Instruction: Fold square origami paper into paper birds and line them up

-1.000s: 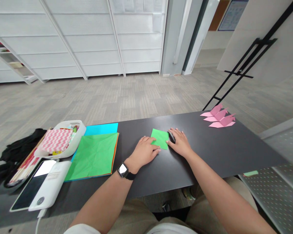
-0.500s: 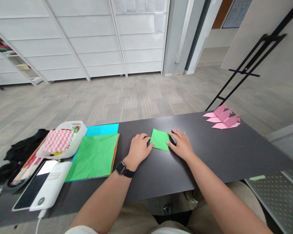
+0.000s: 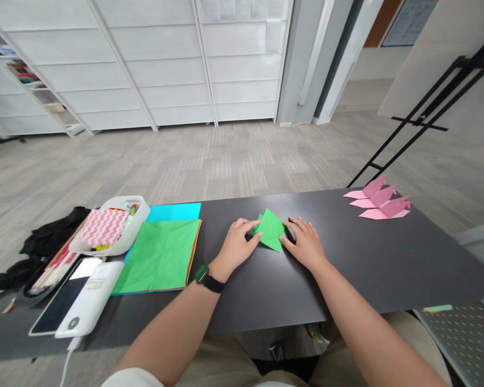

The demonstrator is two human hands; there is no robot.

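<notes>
A small folded piece of green origami paper [image 3: 271,231] lies on the dark table between my two hands. Its layers are parted, with one pointed flap showing behind the front one at the left. My left hand [image 3: 237,244], with a watch at the wrist, pinches the left side between thumb and index finger. At the right edge, the thumb and index finger of my right hand [image 3: 305,243] grip the paper. A dark rounded patch shows in the gap of that hand; I cannot tell whether it is an object or shadow.
Pink folded paper birds [image 3: 381,201] stand at the table's far right. Left lie large green sheets [image 3: 159,255] over a blue sheet [image 3: 175,211], a white basket [image 3: 139,223], a white power bank [image 3: 89,298] with cable, a phone [image 3: 50,317] and black cloth [image 3: 50,234].
The green paper has gone from a flat square to a turned, pointed shape with a flap apart at the left. Both hands stay at its sides. The camera view has shifted slightly.
</notes>
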